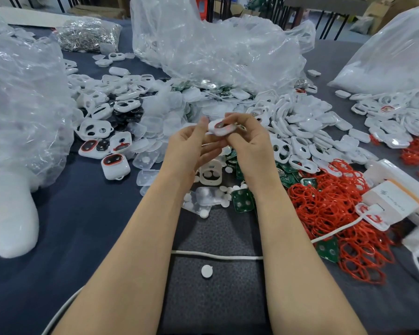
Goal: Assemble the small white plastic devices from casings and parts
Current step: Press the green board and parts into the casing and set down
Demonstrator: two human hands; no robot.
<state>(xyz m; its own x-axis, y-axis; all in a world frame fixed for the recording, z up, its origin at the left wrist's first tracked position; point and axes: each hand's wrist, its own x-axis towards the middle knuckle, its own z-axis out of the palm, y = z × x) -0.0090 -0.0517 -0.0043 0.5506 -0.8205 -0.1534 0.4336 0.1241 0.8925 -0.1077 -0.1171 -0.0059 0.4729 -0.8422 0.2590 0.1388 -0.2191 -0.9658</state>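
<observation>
One white casing (221,126), raised above the dark table (82,213) at mid-frame. Lies with long axis roughly left-right, red-rimmed opening facing up toward the camera. Pinched at its left end by left hand (191,146), gripped at its right end by curled fingers of right hand (249,141); hands close together. Below: white discs (224,189), green boards (242,200). Rightward: red rings (324,204), heaped casings (300,122).

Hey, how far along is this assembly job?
Looks early. A few finished devices lie at the left. The left hand and right hand hold one casing with a red ring fitted. Heaps of empty casings, red rings and green boards remain.
</observation>
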